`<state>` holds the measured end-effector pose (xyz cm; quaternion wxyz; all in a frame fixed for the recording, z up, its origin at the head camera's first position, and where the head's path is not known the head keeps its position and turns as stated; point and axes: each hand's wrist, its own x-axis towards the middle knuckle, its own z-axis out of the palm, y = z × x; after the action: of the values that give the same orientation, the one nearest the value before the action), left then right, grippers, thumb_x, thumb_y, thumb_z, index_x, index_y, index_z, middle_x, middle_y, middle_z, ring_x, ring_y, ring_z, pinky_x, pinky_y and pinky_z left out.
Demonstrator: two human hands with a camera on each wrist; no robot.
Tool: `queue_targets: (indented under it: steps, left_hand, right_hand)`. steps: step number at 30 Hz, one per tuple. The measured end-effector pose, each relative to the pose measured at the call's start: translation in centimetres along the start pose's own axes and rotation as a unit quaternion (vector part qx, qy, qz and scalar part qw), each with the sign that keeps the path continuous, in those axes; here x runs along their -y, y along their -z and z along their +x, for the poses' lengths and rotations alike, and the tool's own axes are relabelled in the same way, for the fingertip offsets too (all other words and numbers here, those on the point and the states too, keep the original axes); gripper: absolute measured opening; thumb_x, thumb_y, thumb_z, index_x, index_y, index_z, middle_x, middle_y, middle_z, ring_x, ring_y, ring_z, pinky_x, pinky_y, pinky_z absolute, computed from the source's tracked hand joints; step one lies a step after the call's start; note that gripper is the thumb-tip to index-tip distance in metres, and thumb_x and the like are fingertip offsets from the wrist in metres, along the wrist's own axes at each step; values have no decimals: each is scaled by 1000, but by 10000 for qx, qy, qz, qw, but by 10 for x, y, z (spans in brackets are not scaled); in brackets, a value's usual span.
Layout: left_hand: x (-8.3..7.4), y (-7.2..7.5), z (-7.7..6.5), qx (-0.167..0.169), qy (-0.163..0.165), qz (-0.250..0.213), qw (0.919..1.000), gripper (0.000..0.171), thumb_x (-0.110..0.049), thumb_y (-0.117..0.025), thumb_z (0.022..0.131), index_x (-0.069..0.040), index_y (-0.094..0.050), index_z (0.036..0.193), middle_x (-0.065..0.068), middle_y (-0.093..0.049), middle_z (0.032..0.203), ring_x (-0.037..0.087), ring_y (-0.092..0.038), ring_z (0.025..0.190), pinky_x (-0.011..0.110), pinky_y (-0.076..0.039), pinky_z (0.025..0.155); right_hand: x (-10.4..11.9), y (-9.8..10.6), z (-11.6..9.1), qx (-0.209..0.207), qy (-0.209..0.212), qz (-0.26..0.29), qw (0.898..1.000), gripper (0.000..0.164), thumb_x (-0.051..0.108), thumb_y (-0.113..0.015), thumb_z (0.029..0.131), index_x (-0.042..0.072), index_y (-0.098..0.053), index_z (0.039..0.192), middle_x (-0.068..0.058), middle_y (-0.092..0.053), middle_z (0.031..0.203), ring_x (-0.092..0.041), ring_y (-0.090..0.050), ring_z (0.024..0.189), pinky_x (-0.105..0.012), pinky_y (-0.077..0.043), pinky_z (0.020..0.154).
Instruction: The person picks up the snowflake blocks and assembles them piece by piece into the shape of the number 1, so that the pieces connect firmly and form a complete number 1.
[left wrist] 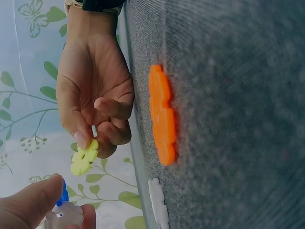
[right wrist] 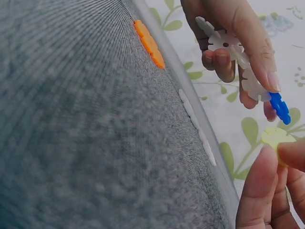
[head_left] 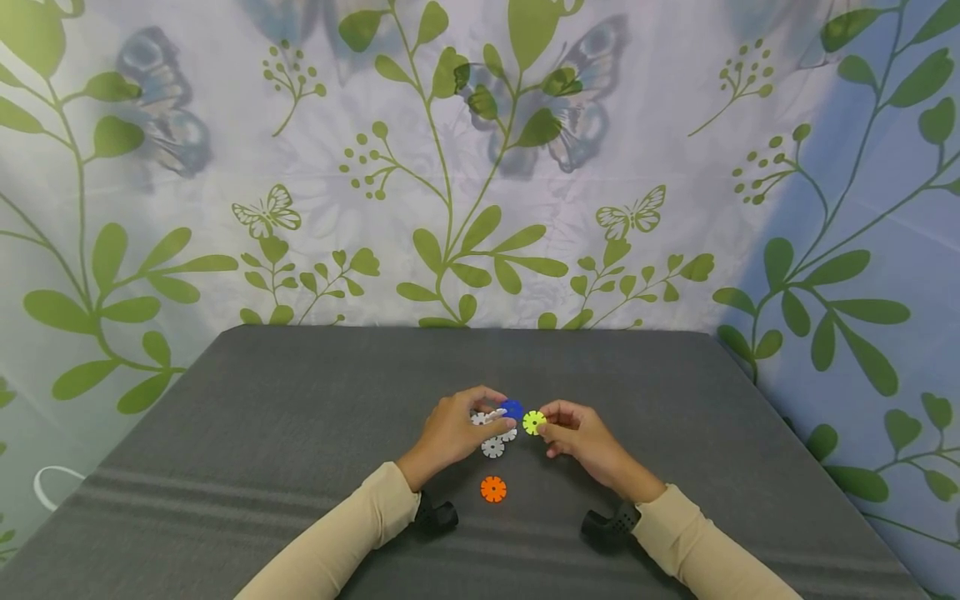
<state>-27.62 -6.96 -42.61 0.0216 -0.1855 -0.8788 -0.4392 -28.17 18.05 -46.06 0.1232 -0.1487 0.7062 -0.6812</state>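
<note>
My left hand (head_left: 453,427) holds a joined chain of white notched discs (right wrist: 225,44), with a blue notched disc (head_left: 513,408) at its end nearest my right hand. In the right wrist view the thumb lies over the chain close to the blue disc (right wrist: 279,108). Between thumb and fingertips, my right hand (head_left: 591,440) pinches a yellow notched disc (head_left: 533,422). The yellow disc (left wrist: 85,158) is tilted and stands a small gap apart from the blue one. Both hands are raised over the table.
An orange notched disc (head_left: 493,489) lies flat on the grey table (head_left: 337,375), nearer the person. Beyond it, a loose white disc (head_left: 492,448) lies below the left hand. Dark straps (head_left: 438,515) sit at both wrists. A leaf-patterned curtain (head_left: 510,192) hangs behind the table.
</note>
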Motion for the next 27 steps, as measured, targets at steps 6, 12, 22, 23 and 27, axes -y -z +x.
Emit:
queue_targets:
  steps: [6,12,22,23,27]
  left_hand:
    - [0,-1,1,94,-14,-26,10000,38,-36,-86,95,-13,-78,125,7,-81,110,12,-73,83,31,-54,65]
    - [0,-2,0,207,-64,30,9998,37,-36,-86,95,-14,-80,124,7,-81,110,14,-73,84,33,-55,67]
    - [-2,-3,-2,320,-177,51,9993,36,-34,-86,95,-14,-80,125,8,-81,114,21,-76,93,36,-58,73]
    - [-2,-3,-2,319,-178,49,9993,36,-34,-86,95,-14,-80,125,8,-81,114,22,-76,93,37,-58,73]
    - [-3,-4,-2,325,-186,68,9993,36,-35,-86,95,-14,-80,124,7,-81,112,21,-76,93,37,-58,74]
  right_hand:
    - [1,-1,-1,-398,-130,533,9977,9,-1,-65,104,-1,-67,113,-3,-62,97,-12,-60,79,-25,-60,68]
    - [4,-1,-2,-503,-135,638,9966,10,1,-65,106,-1,-67,115,-5,-60,94,-11,-59,77,-25,-59,66]
    - [2,1,-3,-373,24,614,9974,10,3,-62,109,1,-69,116,-5,-60,92,-11,-58,77,-25,-58,64]
    - [2,1,-3,-350,49,621,9974,10,4,-62,109,2,-69,116,-4,-60,91,-11,-57,76,-25,-57,64]
    - [1,2,-2,-261,109,694,9972,11,3,-61,110,6,-70,115,-3,-60,89,-10,-57,75,-24,-57,63]
